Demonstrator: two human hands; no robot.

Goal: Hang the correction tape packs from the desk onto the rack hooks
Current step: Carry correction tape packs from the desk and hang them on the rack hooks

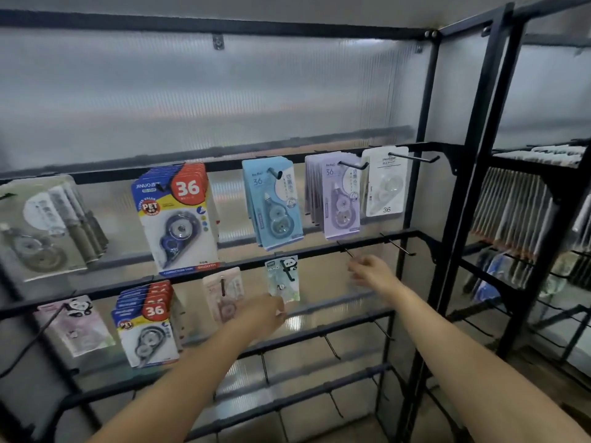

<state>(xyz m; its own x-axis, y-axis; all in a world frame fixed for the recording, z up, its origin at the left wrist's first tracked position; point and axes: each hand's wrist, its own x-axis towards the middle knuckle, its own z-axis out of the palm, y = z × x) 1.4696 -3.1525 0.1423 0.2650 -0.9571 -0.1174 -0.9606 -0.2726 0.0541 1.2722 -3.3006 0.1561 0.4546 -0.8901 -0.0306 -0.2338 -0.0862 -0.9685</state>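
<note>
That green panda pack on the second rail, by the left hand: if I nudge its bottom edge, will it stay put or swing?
Probably swing: the green panda pack hangs from a single hook through its top, bottom edge free. It looks like a thin card with a clear blister, so likely light and somewhat flexible. The left hand is at its lower edge; the hook's upturned tip should keep it on.

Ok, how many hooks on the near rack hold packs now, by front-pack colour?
Blue-and-red "36": 2
Pink: 2
Light blue: 1
Lilac: 1
White: 1
Green: 1
Grey: 1
Total: 9
</note>
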